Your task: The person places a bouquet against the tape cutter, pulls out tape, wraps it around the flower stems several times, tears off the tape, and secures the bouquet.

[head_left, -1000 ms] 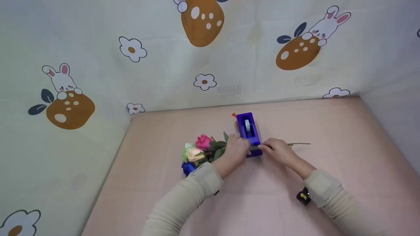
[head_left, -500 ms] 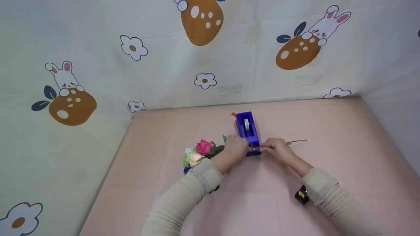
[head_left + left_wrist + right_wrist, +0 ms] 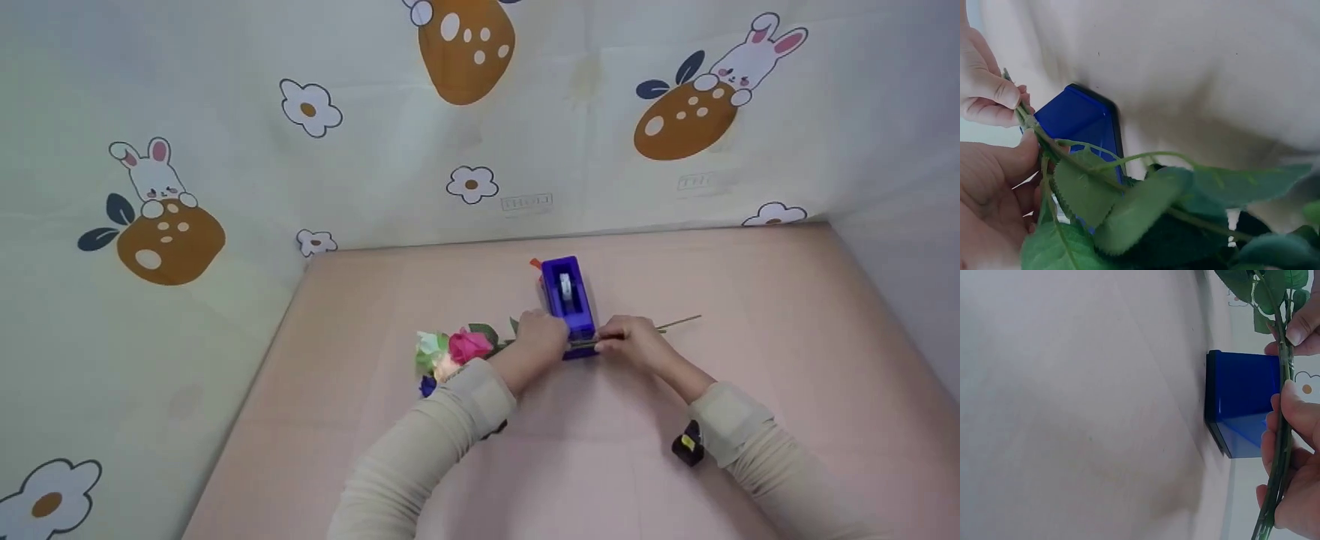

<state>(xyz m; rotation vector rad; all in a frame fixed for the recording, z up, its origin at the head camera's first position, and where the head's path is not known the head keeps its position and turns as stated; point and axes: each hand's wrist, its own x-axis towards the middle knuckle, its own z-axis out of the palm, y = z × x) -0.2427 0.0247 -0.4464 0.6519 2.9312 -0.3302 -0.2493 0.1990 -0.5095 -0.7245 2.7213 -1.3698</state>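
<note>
My left hand grips the stems of a bouquet of artificial roses just below the leaves. A pink rose shows at the left, with cream, pale green and blue blooms partly behind the left sleeve. Farther along the same green stems, my right hand pinches them between thumb and fingers. Between the two hands, a shiny clear band, which looks like tape, lies around the stems. Directly behind and below them stands a blue tape dispenser with a roll in it.
A small orange item sits against the dispenser's left side. On the table, a black object with a yellow mark lies by the right sleeve, and another dark thing is by the left sleeve. A patterned cloth wall rises behind.
The bouquet has turned: the pink rose sits slightly lower, and less of the blue one shows. The stem ends at the right now slant further upward. Both hands stay near the dispenser's front.
</note>
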